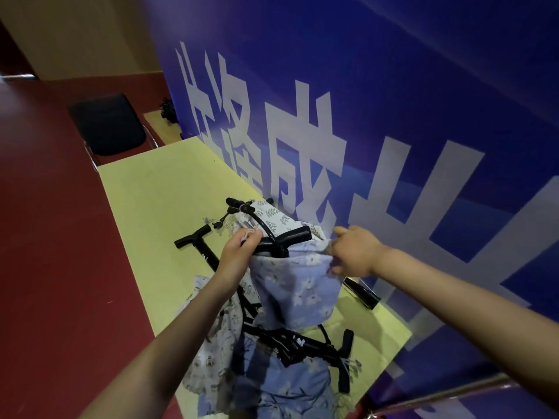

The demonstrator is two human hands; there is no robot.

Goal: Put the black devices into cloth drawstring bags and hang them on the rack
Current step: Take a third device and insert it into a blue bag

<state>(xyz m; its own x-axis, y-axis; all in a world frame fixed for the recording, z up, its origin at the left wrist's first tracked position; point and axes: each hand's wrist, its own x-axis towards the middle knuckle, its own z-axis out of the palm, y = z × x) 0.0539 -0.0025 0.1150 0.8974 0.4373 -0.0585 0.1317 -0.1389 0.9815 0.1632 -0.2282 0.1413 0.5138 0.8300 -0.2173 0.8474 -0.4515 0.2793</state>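
Left hand [242,252] grips the T-handle of a black device [290,237] sunk in a blue floral bag [302,288], held above the yellow table [157,192]; right hand [354,252] pinches the bag's rim on the right. Behind stands a blue banner [393,86] with large white Chinese characters, cropped and not fully readable. The logo on the other device [205,252], lying to the left, is too small to read.

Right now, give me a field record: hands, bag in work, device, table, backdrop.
left hand: grips the T-handle of the black device with a drawstring
right hand: pinches the bag's rim
blue floral bag: held above the table, device body inside, handle sticking out
yellow table: more black devices and cloth bags lying on it
blue banner: behind the table
rack: cannot tell
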